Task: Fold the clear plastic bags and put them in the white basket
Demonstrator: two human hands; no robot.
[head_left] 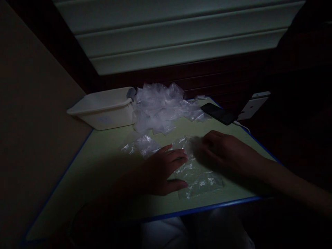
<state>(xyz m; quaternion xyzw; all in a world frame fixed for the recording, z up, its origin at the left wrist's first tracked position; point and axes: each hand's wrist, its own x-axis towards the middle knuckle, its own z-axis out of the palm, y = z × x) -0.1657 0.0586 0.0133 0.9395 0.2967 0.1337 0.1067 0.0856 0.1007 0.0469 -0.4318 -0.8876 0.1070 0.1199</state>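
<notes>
A clear plastic bag [201, 183] lies flat on the table near its front edge. My left hand [167, 169] rests on the bag's left side with its fingers spread. At the bag's far right corner, my right hand [216, 147] has its fingers curled together; a whitish, blurred bit of plastic shows beside the fingertips, and I cannot make out what they hold. Just beyond my left hand lies a smaller crinkled clear packet [146, 145]. The scene is dim, and shadow covers part of both hands.
A big heap of small clear packets [160, 105] sits at the back of the table [103, 166]. Left of it stands a white plastic bin [106, 116]. A black phone [219, 113] with a white cable [242, 126] lies at the right edge. A white box [252, 107] is beyond it.
</notes>
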